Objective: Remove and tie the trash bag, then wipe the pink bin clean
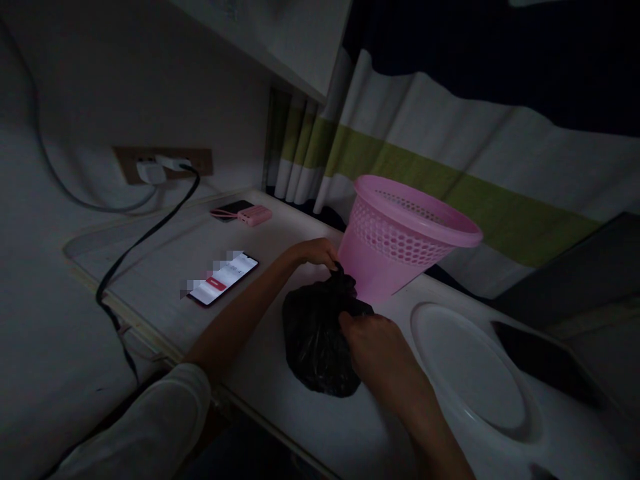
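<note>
Left hand [319, 252] pinches black bag [317, 347] top | right hand [376, 341] grips its right edge, seemingly keeping it gathered | pink basket [377, 267] just beyond, far right

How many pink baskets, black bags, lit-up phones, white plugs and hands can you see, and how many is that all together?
Pink basket: 1
Black bag: 1
Lit-up phone: 1
White plugs: 2
Hands, left hand and right hand: 2
Total: 7
</note>
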### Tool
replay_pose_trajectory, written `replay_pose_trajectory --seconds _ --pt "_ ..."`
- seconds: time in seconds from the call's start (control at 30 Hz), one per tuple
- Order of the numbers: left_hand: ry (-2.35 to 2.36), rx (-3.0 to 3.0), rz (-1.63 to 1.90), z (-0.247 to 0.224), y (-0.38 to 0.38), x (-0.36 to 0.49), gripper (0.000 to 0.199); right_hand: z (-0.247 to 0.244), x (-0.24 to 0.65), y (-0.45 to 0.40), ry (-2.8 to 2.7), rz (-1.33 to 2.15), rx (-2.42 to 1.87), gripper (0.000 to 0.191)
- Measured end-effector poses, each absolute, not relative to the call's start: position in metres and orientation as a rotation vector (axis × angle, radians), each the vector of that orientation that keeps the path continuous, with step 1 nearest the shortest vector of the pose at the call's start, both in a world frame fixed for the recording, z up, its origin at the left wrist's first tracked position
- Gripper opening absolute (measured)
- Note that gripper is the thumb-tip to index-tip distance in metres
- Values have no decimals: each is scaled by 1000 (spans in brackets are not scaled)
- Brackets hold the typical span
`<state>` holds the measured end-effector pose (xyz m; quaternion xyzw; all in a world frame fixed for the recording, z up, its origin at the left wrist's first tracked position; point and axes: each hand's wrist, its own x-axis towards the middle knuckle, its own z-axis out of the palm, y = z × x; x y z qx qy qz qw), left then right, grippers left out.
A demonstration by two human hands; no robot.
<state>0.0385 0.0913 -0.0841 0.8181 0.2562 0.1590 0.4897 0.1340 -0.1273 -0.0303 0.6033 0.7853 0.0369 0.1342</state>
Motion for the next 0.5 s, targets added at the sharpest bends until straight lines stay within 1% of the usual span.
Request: replay_pose_trajectory --seconds 0.13,0.23,0.37,0.5 --pt "632 1992 399 -85 91 43 15 -28 134 -130 2316 84 1710 27" --pt "586 1994 422 -78 87 42 14 -27 138 -134 2338 124 1744 27" --pt "357 2026 448 -52 70 25 11 -23 151 -148 2414 83 1829 19" --pt "328 2087 523 -22 42 0 12 -16 173 -159 2532 0 2035 17"
